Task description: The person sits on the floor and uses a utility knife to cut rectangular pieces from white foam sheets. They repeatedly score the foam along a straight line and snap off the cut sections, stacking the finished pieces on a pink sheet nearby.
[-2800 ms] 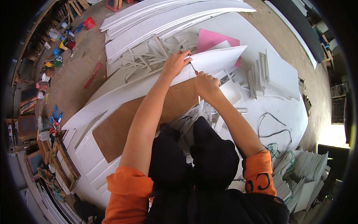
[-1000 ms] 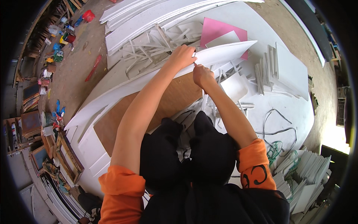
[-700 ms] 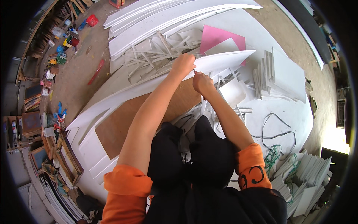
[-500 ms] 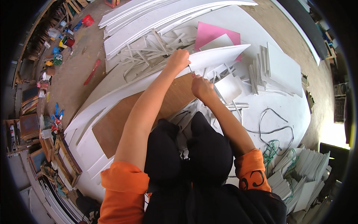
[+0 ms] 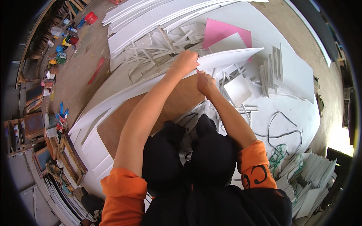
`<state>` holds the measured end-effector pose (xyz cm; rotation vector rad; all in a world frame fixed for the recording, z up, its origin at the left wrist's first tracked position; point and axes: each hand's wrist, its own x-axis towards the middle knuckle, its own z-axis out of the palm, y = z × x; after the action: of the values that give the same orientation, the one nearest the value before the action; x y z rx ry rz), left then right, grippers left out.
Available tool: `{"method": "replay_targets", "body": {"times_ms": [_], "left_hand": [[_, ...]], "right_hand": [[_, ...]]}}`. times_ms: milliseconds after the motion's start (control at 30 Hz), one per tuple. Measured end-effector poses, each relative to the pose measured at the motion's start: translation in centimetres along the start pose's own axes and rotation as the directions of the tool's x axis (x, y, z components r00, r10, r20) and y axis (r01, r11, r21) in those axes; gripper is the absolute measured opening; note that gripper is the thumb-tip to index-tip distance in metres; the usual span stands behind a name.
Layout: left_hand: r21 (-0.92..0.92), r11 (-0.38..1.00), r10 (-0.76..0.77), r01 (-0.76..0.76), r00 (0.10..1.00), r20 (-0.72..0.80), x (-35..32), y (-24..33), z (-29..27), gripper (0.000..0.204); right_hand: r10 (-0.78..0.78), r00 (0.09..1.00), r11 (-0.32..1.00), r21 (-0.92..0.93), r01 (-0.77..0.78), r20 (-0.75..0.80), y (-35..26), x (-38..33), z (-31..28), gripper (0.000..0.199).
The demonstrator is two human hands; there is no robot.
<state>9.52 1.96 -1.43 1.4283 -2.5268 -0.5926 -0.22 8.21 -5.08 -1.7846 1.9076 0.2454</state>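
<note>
A long white board stands tilted on its edge in front of me and runs down to the lower left. My left hand is closed over the upper edge of this board. Just nearer to me, my right hand is closed round a small knife; only a bit of it shows between the two hands, and its blade is mostly hidden. Beneath the forearms lies a brown board, with white panels around it.
Thin white offcuts lie heaped beyond the board, beside a pink sheet. White panels stand stacked at the right. A dark cord loops near a bundle of white sheets. Picture frames and clutter line the left.
My right hand has risen toward my left hand, and the knife between them shows less. The whole scene has shifted slightly to the right in view.
</note>
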Motion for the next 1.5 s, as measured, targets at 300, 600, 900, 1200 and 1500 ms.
{"method": "replay_targets", "body": {"times_ms": [300,600,900,1200,1500], "left_hand": [[0.011,0.999,0.048,-0.047,0.997,-0.054,-0.1,0.3,0.6,0.023],[-0.01,0.999,0.042,-0.043,0.996,-0.082,-0.8,0.3,0.7,0.023],[-0.079,0.996,0.038,-0.039,0.999,-0.005,-0.3,0.0,0.0,0.025],[-0.052,0.998,0.044,-0.045,0.999,-0.031,-0.3,-0.1,0.1,0.024],[0.097,0.995,0.039,-0.026,0.991,-0.129,-0.5,-0.1,0.7,0.023]], "right_hand": [[0.034,0.999,0.998,-0.043,-0.034,0.006,0.2,0.7,0.2,0.028],[0.083,0.997,0.992,0.09,-0.083,0.009,0.3,-4.5,-0.5,0.022],[0.007,0.998,0.999,-0.036,-0.009,-0.055,0.9,-0.6,1.6,0.026],[0.077,0.996,0.997,0.018,-0.078,0.053,0.2,2.1,2.3,0.027],[0.151,0.987,0.982,0.102,-0.156,0.062,-0.1,-0.2,1.9,0.029]]}}
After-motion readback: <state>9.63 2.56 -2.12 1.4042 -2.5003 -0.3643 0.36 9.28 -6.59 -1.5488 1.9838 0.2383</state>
